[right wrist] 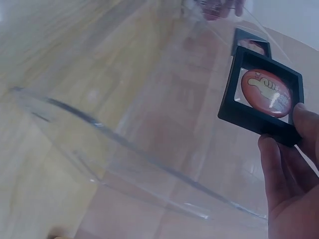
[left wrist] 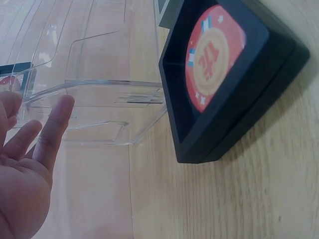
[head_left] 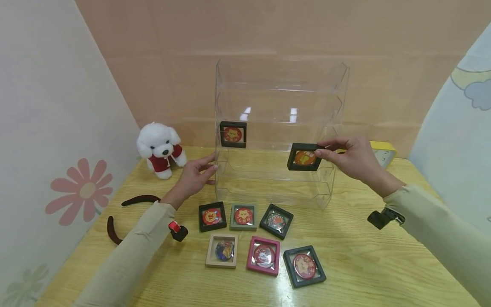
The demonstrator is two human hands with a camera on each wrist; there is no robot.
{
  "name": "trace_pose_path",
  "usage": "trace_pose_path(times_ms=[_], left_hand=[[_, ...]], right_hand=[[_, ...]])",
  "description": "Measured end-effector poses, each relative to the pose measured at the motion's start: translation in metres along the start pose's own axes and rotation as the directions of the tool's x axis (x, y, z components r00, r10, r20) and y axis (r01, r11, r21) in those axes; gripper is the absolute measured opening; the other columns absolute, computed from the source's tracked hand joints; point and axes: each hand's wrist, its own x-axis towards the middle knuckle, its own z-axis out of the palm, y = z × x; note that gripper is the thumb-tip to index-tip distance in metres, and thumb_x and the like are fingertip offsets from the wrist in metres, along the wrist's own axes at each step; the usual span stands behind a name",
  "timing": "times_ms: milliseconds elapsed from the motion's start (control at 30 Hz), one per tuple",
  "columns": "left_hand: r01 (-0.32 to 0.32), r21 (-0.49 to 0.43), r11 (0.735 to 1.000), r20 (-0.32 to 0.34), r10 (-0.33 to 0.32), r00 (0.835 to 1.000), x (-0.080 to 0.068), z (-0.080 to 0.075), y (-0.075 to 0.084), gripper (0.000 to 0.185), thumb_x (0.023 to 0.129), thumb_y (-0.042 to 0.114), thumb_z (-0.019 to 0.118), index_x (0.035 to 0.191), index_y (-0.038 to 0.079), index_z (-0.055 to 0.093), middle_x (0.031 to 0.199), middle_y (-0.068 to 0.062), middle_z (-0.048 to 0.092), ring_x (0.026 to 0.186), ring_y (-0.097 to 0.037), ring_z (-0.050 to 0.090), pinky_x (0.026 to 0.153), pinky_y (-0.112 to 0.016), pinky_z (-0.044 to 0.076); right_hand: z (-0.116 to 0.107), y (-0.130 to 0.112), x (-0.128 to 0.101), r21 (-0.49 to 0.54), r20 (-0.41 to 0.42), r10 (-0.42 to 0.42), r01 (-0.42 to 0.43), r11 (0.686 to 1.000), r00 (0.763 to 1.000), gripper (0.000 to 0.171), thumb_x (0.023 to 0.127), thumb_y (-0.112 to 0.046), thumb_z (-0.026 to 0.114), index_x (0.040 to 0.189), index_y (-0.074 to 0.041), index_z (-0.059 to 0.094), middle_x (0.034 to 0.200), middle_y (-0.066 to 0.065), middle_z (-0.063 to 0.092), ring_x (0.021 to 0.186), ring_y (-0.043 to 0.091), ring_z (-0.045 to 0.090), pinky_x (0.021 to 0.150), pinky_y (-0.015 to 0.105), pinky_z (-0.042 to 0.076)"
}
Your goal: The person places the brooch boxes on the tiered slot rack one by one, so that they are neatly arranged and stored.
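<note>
One black square frame (head_left: 304, 157) with printed disc (right wrist: 266, 93), held up at the clear rack (head_left: 284, 89), toward its right side. Right hand (head_left: 354, 157) pinches the frame's right edge; left hand (head_left: 193, 175) at rack's left side, fingers extended. Presumably light, stiff, smooth; window likely delicate, so grasp by rim.

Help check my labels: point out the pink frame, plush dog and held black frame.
Pink frame (head_left: 264, 256): head view, round badge.
Plush dog (head_left: 160, 147): head view, muzzle.
Held black frame (right wrist: 265, 94): right wrist view, round badge inside.
</note>
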Motion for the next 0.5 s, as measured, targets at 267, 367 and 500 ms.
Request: trace_pose_path(times_ms=[267,367,500], left_hand=[[-0.008,0.000,1.000,0.004,0.008,1.000,0.000,0.002,0.003,0.044,0.097,0.006,0.055,0.139,0.000,0.044,0.145,-0.011,0.039,0.116,-0.034,0.052,0.068,-0.038,0.059],[-0.014,0.003,1.000,0.004,0.014,1.000,0.000,0.002,0.002,0.045,0.096,0.006,0.055,0.139,0.000,0.044,0.145,-0.011,0.039,0.116,-0.034,0.052,0.067,-0.037,0.059],[-0.026,0.004,1.000,0.003,0.026,1.000,-0.001,0.003,0.001,0.044,0.096,0.006,0.056,0.139,0.000,0.044,0.144,-0.011,0.039,0.115,-0.034,0.053,0.066,-0.037,0.060]], right_hand=[[-0.001,-0.015,0.033,0.039,-0.025,0.088,-0.087,0.995,0.996,0.028,0.087,-0.026,0.072,0.104,-0.004,0.073,0.090,0.013,0.070,0.068,0.005,0.064,0.052,0.016,0.049],[0.003,-0.017,0.045,0.050,-0.031,0.120,-0.118,0.992,0.992,0.031,0.087,-0.030,0.071,0.105,-0.005,0.072,0.091,0.012,0.071,0.069,0.010,0.065,0.052,0.018,0.048],[0.011,-0.017,0.059,0.090,-0.043,0.128,-0.124,0.988,0.991,0.031,0.087,-0.029,0.070,0.107,-0.005,0.072,0.095,0.013,0.070,0.073,0.019,0.066,0.052,0.018,0.049]])
